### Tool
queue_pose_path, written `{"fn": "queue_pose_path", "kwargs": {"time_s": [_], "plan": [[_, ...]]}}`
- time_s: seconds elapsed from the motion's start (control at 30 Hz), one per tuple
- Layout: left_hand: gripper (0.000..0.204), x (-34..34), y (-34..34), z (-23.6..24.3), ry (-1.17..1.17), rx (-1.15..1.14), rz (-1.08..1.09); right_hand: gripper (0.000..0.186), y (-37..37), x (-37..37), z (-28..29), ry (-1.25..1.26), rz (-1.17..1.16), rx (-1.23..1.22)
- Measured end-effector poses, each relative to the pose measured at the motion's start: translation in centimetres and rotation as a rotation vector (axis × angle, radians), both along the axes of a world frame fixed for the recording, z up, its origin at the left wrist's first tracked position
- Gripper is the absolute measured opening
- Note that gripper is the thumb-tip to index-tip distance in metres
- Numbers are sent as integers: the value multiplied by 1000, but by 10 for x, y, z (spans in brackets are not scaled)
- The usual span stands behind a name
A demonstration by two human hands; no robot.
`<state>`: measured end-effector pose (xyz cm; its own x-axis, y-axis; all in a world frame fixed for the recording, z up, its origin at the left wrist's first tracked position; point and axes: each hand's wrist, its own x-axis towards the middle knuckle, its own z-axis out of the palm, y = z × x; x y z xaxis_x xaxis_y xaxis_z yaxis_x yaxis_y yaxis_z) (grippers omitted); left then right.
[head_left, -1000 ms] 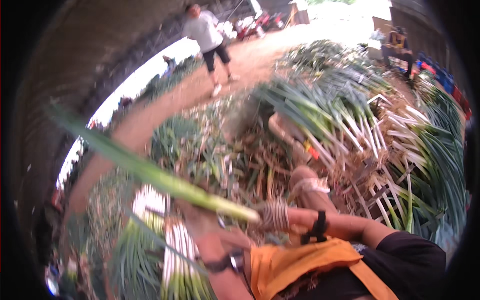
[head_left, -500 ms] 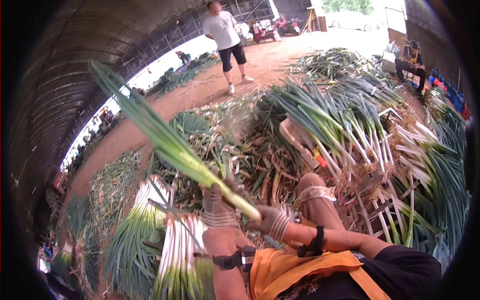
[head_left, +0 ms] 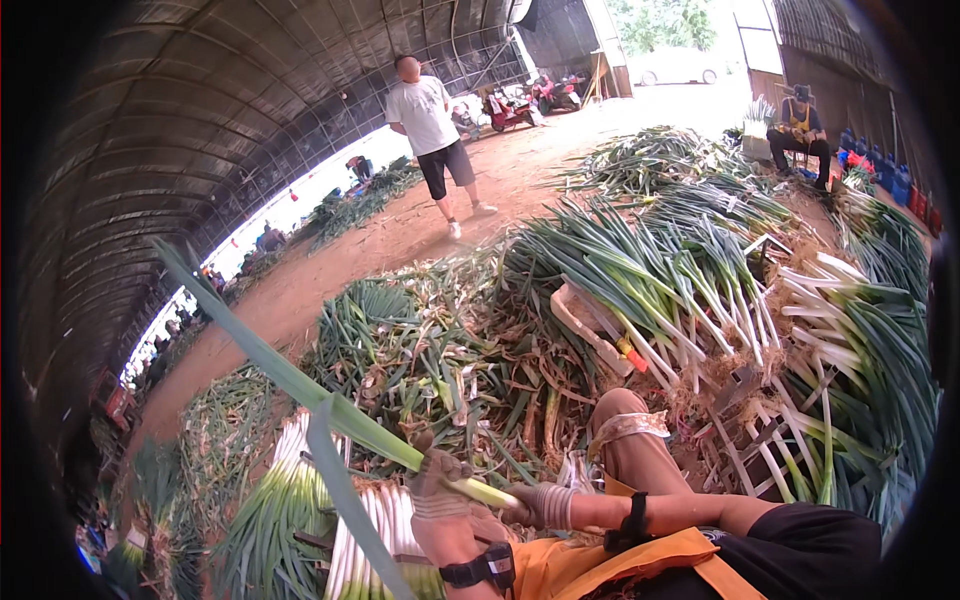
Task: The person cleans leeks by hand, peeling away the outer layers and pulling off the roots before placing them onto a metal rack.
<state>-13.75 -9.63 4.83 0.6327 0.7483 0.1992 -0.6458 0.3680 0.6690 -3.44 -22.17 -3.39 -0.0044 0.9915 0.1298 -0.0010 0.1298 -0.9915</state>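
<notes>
My left hand (head_left: 440, 485) and my right hand (head_left: 540, 505), both in striped gloves, are closed on a long leek (head_left: 370, 435), the right at its pale lower end and the left just above. Its green top points up to the left, and one broad leaf (head_left: 340, 480) hangs down beside my left hand. Below and left lie bundled leeks with white stalks (head_left: 280, 480), partly behind that leaf. An orange apron (head_left: 570, 565) covers my lap.
Loose leaves and trimmings (head_left: 420, 340) cover the ground ahead. Untrimmed leeks (head_left: 650, 280) are heaped right of my knee (head_left: 625, 445). A standing person (head_left: 425, 120) is on the dirt path; another (head_left: 798, 140) sits at the back right, near blue jugs (head_left: 885, 170).
A second ago my left hand was below the leek; now it grips it. The leek's green top has dropped since half a second ago, and a broad leaf hangs down. The view has shifted.
</notes>
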Motion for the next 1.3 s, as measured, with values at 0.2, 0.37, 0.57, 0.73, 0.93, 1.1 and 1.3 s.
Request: {"fn": "queue_pose_path", "kwargs": {"time_s": [0.2, 0.37, 0.57, 0.73, 0.93, 1.1, 1.3], "plan": [[16, 10, 10, -24, 321, -98, 405, 26, -12, 5, 6, -578, -157, -159], [10, 1, 10, -29, 358, -228, 409, 27, -36, 10, 24, -509, -181, -91], [10, -4, 9, -39, 511, -204, 490, 23, -33, 20, 23, -513, -196, -153], [8, 1, 12, -38, 449, -235, 392, 26, -31, 27, 19, -619, -152, -169], [5, 9, 13, -35, 496, -302, 476, 24, -38, 44, -21, -293, -218, -30], [6, 3, 22, -55, 538, -274, 508, 23, -44, 33, 21, -642, 2, -173], [9, -7, 23, -66, 453, -275, 446, 17, -49, 46, -9, -676, 108, -118]]}}
